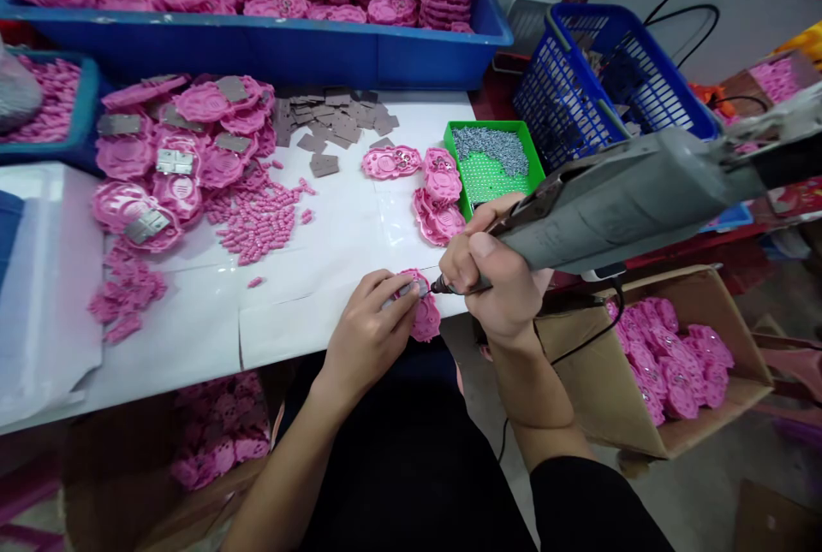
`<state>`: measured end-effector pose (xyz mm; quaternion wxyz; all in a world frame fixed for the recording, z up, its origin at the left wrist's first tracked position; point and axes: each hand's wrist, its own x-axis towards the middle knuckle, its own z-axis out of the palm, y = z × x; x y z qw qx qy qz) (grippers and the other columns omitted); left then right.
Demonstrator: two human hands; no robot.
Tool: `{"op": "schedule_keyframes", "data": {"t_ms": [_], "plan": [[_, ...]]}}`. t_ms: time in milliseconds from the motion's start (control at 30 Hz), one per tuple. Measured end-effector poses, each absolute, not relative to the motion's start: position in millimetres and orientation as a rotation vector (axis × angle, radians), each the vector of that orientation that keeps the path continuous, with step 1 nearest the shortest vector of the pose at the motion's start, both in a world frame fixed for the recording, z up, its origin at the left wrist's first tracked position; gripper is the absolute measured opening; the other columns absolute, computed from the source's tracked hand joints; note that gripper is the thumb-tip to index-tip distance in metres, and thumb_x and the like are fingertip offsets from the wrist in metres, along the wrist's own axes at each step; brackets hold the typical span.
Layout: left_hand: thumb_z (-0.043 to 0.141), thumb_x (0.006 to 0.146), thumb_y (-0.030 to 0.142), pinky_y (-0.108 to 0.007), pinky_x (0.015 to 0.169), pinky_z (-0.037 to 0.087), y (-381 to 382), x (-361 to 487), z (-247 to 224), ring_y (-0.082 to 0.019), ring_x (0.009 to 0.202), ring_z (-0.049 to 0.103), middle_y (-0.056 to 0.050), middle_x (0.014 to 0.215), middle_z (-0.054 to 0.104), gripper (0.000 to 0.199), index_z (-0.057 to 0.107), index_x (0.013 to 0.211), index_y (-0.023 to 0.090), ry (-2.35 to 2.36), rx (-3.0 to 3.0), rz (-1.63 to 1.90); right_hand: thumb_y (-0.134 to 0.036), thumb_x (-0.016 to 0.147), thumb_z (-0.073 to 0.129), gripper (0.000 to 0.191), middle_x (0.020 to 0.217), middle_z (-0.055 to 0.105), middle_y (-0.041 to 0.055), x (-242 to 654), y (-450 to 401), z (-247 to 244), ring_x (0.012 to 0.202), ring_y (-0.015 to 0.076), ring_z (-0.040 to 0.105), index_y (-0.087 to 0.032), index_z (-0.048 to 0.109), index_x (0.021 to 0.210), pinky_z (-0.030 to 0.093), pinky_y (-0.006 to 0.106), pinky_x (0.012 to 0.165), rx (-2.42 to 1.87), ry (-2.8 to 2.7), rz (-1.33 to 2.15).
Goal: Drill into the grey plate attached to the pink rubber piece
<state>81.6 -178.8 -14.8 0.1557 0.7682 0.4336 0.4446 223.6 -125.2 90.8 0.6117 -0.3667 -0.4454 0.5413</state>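
Observation:
My left hand is closed on a pink plastic casing at the table's front edge, its fingers over a greyish part on top. A grey electric screwdriver is gripped in my right hand; its dark tip meets the casing beside my left fingertips. Just beyond lie a few pink casings and a green tray of small screws. Whether a screw sits under the tip is too small to tell.
A blue bin of stacked pink casings spans the back. Metal plates, small pink pieces and piled casings lie left. A blue basket stands back right; a cardboard box of pink parts sits low right.

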Motion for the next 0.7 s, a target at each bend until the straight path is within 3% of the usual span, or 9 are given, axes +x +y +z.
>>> {"op": "schedule_keyframes", "data": {"t_ms": [333,700], "plan": [[0.065,0.101,0.011,-0.049,0.095,0.064,-177.1,83.0,-14.9,-0.026,0.109,0.065,-0.011,0.122,0.076,0.026,0.069,0.123,0.023,1.241,2.216,1.272,-0.045,0.084,0.077,0.031,0.047,0.038,-0.0122,224.0,-123.1,87.9,0.036,0.0062,0.031,-0.024,0.055,0.080,0.029,0.024,0.039,-0.886,-1.084,1.216],[0.065,0.100,0.009,-0.047,0.096,0.064,-177.0,84.2,-17.0,-0.025,0.110,0.065,-0.010,0.119,0.076,0.024,0.071,0.120,0.023,1.225,2.172,1.286,-0.056,0.074,0.084,0.043,0.061,0.049,-0.0069,218.1,-122.1,84.3,0.049,0.0083,0.042,-0.024,0.055,0.082,0.033,0.025,0.042,-1.075,-1.048,1.221]]}}
